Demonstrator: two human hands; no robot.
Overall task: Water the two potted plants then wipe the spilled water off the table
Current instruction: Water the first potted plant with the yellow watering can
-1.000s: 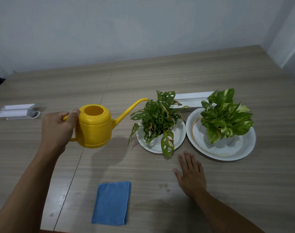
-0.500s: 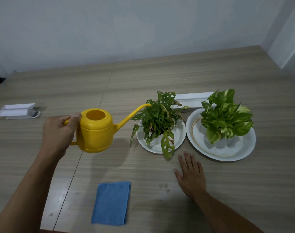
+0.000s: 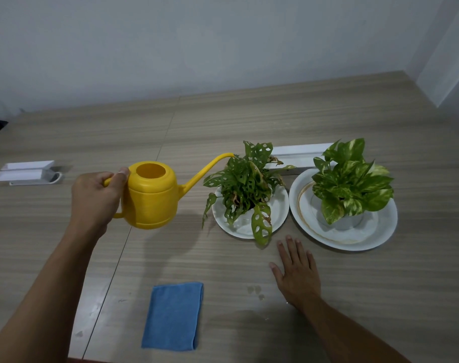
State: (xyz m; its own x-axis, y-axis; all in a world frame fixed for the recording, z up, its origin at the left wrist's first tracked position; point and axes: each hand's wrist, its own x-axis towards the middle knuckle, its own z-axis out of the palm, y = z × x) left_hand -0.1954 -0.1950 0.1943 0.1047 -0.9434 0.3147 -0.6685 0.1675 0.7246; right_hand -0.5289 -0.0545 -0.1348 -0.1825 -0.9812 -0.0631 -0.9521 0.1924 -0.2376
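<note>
- At nine o'clock of the two plants, the left grip (image 3: 95, 197) is clamped round the handle of a yellow watering can (image 3: 152, 197), held up off the surface (image 3: 249, 119).
- The can hangs nearly level. Its spout tip (image 3: 229, 154) reaches the top leaves of the holed-leaf plant (image 3: 246, 184), at that plant's ten o'clock. No stream of water shows.
- This plant stands on a small white plate (image 3: 223, 224). At its three o'clock, just beside it, the speckled plant (image 3: 351, 179) stands on a larger plate (image 3: 380, 231).
- The right grip (image 3: 297, 273) lies flat on the surface with fingers straight and apart, holding nothing, at six o'clock of the gap between the plates.
- A few water drops (image 3: 254, 290) sit near that grip at its nine o'clock. Farther toward nine o'clock lies a folded blue cloth (image 3: 173, 315), untouched.
- By my reading the task is at an early stage: the pour over the first plant looks ready to begin, and I cannot tell whether either pot is wet.
- Left to do, as I judge it: tip the can over the near plant, then the speckled one, set the can down, and wipe the drops with the cloth.
</note>
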